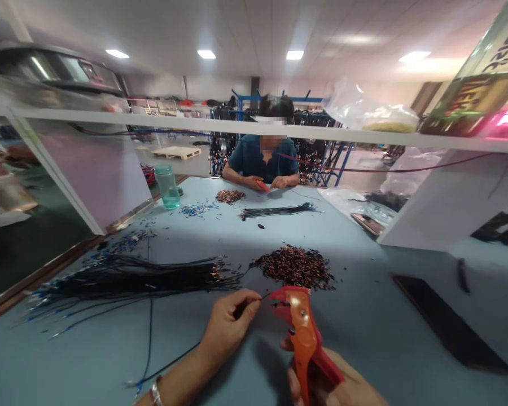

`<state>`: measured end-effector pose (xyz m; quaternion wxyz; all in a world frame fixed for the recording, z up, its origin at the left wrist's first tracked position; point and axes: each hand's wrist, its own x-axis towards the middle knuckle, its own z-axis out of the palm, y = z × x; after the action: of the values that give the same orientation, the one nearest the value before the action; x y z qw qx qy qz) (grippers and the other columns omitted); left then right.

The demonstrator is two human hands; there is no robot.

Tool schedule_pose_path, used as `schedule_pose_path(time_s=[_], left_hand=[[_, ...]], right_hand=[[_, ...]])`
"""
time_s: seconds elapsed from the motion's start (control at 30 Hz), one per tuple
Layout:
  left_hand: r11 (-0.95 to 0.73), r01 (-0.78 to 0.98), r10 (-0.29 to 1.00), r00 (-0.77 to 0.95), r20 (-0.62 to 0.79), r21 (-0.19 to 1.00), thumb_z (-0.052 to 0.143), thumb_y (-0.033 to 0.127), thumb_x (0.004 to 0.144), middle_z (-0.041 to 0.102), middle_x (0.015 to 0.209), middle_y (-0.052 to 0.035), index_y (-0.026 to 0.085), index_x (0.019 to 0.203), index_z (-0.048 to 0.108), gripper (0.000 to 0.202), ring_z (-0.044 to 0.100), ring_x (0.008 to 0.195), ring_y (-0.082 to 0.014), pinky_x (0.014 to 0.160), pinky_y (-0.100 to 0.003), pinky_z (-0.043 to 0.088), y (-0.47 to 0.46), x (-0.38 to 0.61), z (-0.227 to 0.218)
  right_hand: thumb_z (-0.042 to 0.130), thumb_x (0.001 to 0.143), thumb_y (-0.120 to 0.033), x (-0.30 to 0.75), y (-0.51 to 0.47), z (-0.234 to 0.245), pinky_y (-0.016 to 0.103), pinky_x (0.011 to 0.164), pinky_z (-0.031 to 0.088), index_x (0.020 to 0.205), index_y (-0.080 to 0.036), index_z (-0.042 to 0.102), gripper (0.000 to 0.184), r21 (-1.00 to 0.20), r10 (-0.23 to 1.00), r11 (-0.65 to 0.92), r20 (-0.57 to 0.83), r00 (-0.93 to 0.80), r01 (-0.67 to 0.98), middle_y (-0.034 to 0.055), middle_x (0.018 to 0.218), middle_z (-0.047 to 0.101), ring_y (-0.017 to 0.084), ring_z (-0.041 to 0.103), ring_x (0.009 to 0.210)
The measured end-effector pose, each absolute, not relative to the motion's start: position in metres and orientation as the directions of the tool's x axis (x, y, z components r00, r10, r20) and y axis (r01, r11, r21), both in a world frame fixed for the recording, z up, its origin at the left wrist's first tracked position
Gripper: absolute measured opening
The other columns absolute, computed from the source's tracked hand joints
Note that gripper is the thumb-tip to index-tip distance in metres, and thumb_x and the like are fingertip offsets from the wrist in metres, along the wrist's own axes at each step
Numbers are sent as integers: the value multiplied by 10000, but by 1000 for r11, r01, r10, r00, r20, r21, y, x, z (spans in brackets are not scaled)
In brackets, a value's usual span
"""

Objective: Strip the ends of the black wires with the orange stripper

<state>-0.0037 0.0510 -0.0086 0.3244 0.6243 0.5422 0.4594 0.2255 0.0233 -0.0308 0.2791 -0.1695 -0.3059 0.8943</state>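
Note:
My left hand pinches a thin black wire close to one end. That end points right, toward the jaws of an orange and red wire stripper. Wrapped around the tool's handles is my right hand. Whether the wire tip lies inside the jaws I cannot tell. Just beyond the tool lies a pile of small black and copper offcuts. To the left rests a long bundle of black wires, with blue and metal ends at its left side and bare copper at its right.
Across the table a person holds a similar orange tool. Between us lie a smaller wire bundle, another offcut pile and loose blue terminals. A green bottle stands at left; a dark flat object lies at right. A white shelf crosses above.

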Motion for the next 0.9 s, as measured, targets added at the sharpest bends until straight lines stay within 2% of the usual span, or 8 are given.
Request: schedule_pose_path(time_s=[0.17,0.37,0.5,0.67,0.9], left_hand=[[-241,374,966,3,259,895,545,307,834,678,691,-29,174,791,691,202,594,652,-160,617,-231,450,49,-4,-8],[-402,474,905,76,418,783,486,241,889,572,665,-16,182,750,645,220,539,638,-143,618,-233,415,43,-3,0],[-437,475,891,112,441,763,484,227,895,526,638,-3,172,764,641,212,504,604,-132,583,-227,393,41,-2,1],[-465,447,876,105,471,764,490,214,891,552,663,-5,166,827,661,189,521,612,-125,585,-219,399,41,-2,0],[-504,422,852,99,514,754,493,200,890,542,661,-9,142,837,671,195,516,606,-121,571,-213,391,41,-3,3]], right_hand=[[825,590,-195,223,20,-25,295,772,470,1212,-206,599,662,-665,633,-625,-126,-764,-409,64,993,684,198,660,846],[821,617,-276,222,17,-24,339,736,501,1221,-222,602,644,-740,688,-510,-44,-724,-439,65,1029,633,208,650,819],[784,626,-226,222,20,-31,361,725,516,1216,-226,604,617,-767,678,-481,-19,-735,-424,64,1008,634,216,653,808],[760,630,-200,221,23,-34,366,731,536,1211,-227,612,601,-772,673,-449,39,-739,-450,63,1000,642,204,654,792],[780,655,-245,226,23,-30,373,784,513,1241,-236,588,616,-804,675,-429,17,-738,-411,62,1026,634,208,647,837]])
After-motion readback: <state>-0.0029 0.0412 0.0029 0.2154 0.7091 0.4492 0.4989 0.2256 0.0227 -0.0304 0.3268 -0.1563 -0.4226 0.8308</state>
